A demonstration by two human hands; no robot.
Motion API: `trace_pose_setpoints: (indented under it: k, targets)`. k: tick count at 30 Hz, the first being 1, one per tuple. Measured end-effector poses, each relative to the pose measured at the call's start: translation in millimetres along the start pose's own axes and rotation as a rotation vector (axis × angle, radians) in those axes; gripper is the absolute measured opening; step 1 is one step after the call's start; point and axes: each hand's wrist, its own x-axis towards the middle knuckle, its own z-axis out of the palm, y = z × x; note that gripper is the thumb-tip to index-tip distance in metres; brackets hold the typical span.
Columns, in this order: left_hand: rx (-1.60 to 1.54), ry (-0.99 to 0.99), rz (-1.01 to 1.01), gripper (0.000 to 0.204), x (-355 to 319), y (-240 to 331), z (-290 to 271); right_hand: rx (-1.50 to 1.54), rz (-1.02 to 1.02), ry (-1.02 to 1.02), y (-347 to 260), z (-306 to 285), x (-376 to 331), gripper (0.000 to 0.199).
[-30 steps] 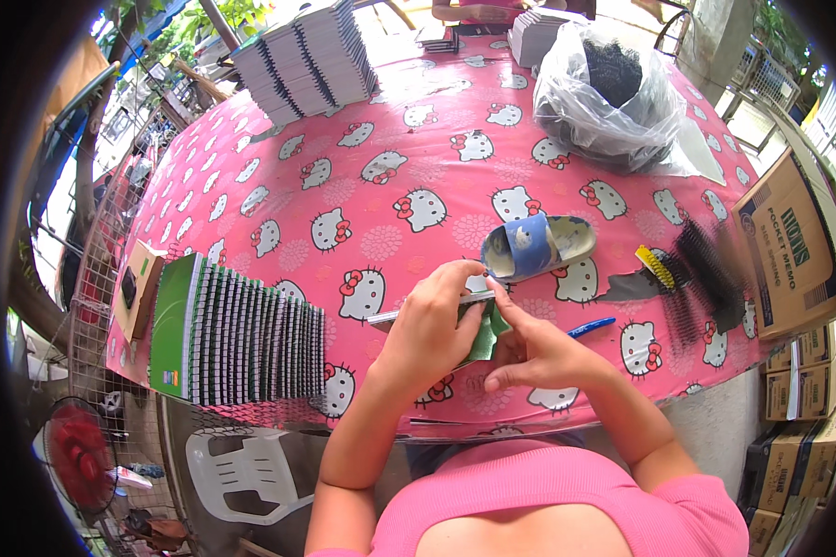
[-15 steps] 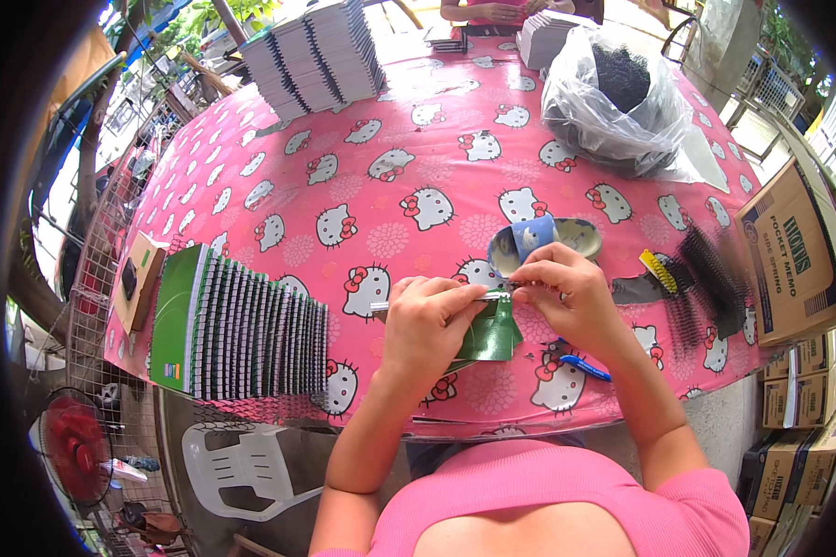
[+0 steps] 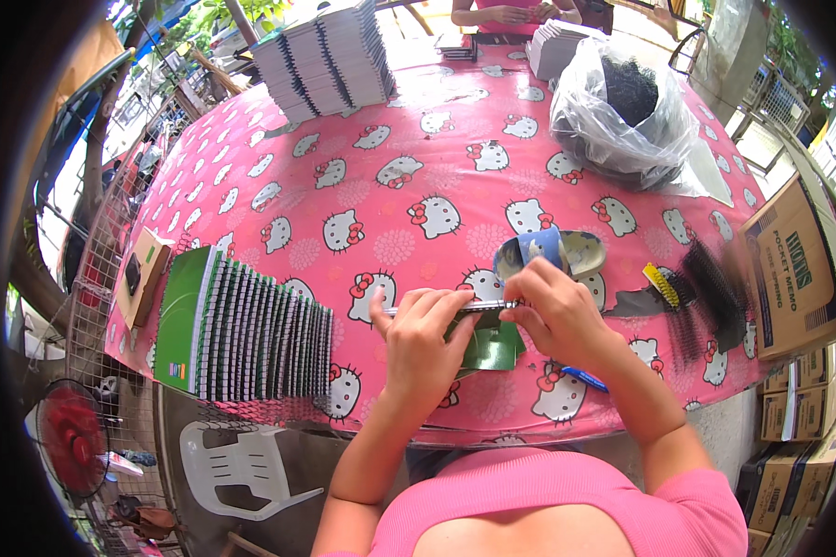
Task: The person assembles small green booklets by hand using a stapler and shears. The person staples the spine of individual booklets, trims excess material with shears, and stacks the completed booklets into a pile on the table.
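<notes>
**Both hands pinching a small green notebook by its wire spine**

Left hand (image 3: 424,327) and right hand (image 3: 555,314) meet over the near edge of the surface (image 3: 409,195), and between them I hold a small green notebook (image 3: 492,342) with its wire spine (image 3: 474,305) uppermost. That spine is the long axis that matters: it runs nearly level from left to right, parallel to the near edge, from my left thumb across to my right fingertips. My left hand is curled, its fingers closed over the left stretch of the wire and the top of the cover. My right hand is pinched on the right end of the spine, thumb and forefinger pressed together there. Neither hand is farther off than the other; each has an end.

As for looks, the notebook has a glossy dark green cover that hangs down from the wire toward me, tilted rather than flat, with its lower corner near the cloth. Whether it touches the cloth I cannot tell. The wire reads as a thin silvery line.

Just beyond my right hand lies a shallow dish (image 3: 581,252) with a roll of blue tape (image 3: 539,247) standing in it. Toward the right edge lie black binding coils (image 3: 711,297) and a yellow-bristled brush (image 3: 660,284). A blue pen (image 3: 585,379) lies under my right wrist. Toward the near left corner stands a row of green notebooks (image 3: 251,334) on edge, spines up. Across the far side sit a clear bag of black coils (image 3: 622,116) and stacks of bound notebooks (image 3: 325,56).
</notes>
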Motion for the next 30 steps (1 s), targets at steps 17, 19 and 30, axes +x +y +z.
trace_pose_setpoints:
  k: [17, 19, 30]
  targets:
    - [-0.113, 0.143, 0.025, 0.028, -7.7, -7.9, 3.3, -0.301, 0.193, -0.106, 74.7, -34.5, -0.3, 0.045]
    - [-0.142, 0.142, 0.046, 0.028, -4.1, -3.3, 5.7, -0.382, 0.136, -0.123, 117.4, -24.3, -21.9, 0.053]
    - [-0.246, 0.051, 0.000, 0.026, 7.2, -7.5, 16.3, 0.293, 0.206, -0.256, 92.9, -23.5, 10.4, 0.044]
